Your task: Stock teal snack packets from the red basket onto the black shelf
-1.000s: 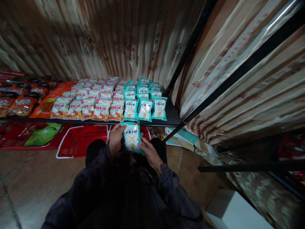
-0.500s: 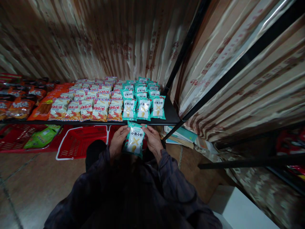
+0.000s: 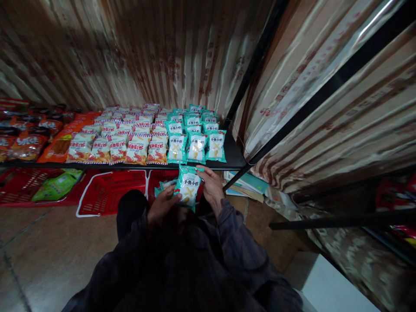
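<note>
A teal and white snack bag is held upright between my two hands, just in front of the black shelf's edge. My left hand grips its lower left side. The fingers of my right hand pinch its upper right corner. Behind it on the shelf, several matching teal bags stand in columns at the right end. Beside them are rows of white and red snack bags. More teal bags show partly behind my left hand, over a red basket.
Orange snack bags lie farther left on the shelf. Below are red baskets, one with a green bag. A black post slants down at the right, near stacked books. A white box sits at lower right.
The held bag has shifted slightly right and tilted. My left hand has moved from its top left corner down to its lower side, uncovering teal bags behind.
</note>
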{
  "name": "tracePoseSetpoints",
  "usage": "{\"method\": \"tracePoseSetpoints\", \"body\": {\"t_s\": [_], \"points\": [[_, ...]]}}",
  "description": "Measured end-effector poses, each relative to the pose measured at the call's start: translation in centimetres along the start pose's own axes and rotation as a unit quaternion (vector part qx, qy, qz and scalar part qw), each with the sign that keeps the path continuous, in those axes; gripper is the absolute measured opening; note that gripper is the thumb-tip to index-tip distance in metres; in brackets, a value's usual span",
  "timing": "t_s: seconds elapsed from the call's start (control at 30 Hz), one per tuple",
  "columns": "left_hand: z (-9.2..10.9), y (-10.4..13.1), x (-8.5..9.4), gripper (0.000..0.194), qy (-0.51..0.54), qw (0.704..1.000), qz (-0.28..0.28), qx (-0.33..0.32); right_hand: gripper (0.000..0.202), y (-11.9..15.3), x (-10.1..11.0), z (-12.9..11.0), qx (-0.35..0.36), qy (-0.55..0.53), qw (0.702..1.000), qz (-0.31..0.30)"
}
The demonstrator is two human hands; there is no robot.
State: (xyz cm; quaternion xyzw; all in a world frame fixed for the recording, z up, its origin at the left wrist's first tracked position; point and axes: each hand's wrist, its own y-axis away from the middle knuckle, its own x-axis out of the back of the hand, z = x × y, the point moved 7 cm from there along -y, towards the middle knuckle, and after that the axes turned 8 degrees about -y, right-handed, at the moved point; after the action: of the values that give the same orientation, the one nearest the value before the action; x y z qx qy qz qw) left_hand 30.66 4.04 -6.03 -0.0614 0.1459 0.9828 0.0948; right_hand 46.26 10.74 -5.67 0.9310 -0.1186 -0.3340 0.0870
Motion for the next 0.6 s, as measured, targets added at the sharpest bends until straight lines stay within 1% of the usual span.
{"method": "tracePoseSetpoints", "body": {"t_s": [0.1,0.2,0.3,0.4,0.5,0.6], "points": [[-0.5,0.0,0.2,0.059,-0.001,1.0,0.006,0.013,0.023,-0.1,0.3,0.0,0.028,-0.001,0.999,0.016],[-1.0,0.2,0.2,0.063,0.001,1.0,0.018,0.025,0.023,-0.6,0.8,-0.1,0.043,-0.003,0.998,0.036],[-1.4,0.3,0.1,0.065,0.006,0.999,0.039,0.006,0.024,-1.1,1.3,-0.3,0.058,-0.005,0.997,0.058],[-1.9,0.2,0.0,0.061,0.0,0.998,0.056,-0.018,0.025,-1.2,1.3,-0.5,0.058,0.005,0.996,0.068],[-2.2,0.2,0.3,0.057,0.008,0.996,0.085,-0.031,0.039,-0.6,0.9,-0.7,0.053,0.025,0.997,0.057],[-2.0,0.1,0.9,0.054,0.046,0.991,0.125,-0.028,0.058,0.6,0.6,-0.6,0.022,0.052,0.998,0.022]]}}
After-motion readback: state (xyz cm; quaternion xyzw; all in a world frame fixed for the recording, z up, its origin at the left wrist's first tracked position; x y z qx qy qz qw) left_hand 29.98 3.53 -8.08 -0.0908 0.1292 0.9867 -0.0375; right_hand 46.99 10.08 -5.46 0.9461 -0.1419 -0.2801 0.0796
